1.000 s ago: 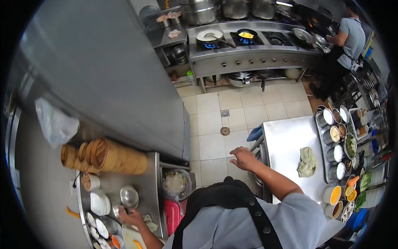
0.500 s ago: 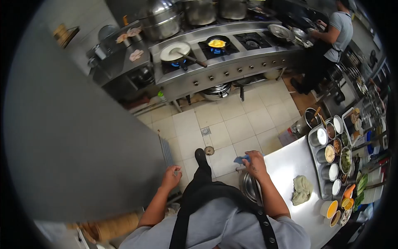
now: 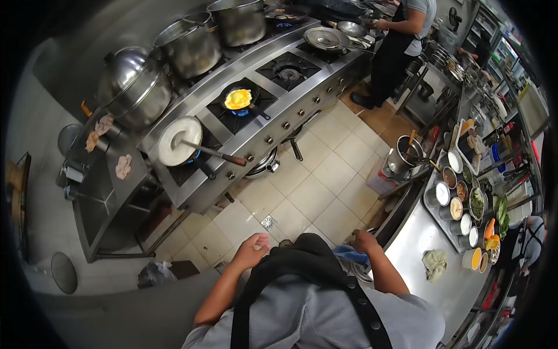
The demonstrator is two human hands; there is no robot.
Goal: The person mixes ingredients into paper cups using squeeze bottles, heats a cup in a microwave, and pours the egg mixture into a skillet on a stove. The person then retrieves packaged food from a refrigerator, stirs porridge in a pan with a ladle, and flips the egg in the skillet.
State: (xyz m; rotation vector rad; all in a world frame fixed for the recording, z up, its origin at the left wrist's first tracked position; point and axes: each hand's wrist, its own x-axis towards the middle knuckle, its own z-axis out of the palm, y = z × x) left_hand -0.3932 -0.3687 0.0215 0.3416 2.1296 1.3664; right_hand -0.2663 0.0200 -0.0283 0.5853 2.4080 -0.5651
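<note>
My left hand point(image 3: 251, 251) hangs in front of my body, fingers loosely apart, with nothing visible in it. My right hand point(image 3: 362, 241) is closed on a blue cloth point(image 3: 349, 253), which hangs at its left side by the steel counter. Ahead on the stove, a small black frying pan point(image 3: 254, 107) holds a yellow egg point(image 3: 238, 99) over a lit blue flame. Nearer stands a wide pan of white contents point(image 3: 168, 145), also over a flame, with a wooden-handled ladle point(image 3: 212, 152) resting in it. Both hands are well apart from the pans.
A steel counter point(image 3: 401, 250) on my right bears a crumpled greenish cloth point(image 3: 435, 264) and a tray of ingredient tubs point(image 3: 456, 224). Large steel pots point(image 3: 189, 49) line the stove's back. A co-worker point(image 3: 401, 43) stands at its far end. Tiled floor point(image 3: 314, 203) lies between.
My view has turned and come nearer the stove, so the pans appear larger and further left. The blue cloth has stayed in my right hand. My left hand remains without anything in it.
</note>
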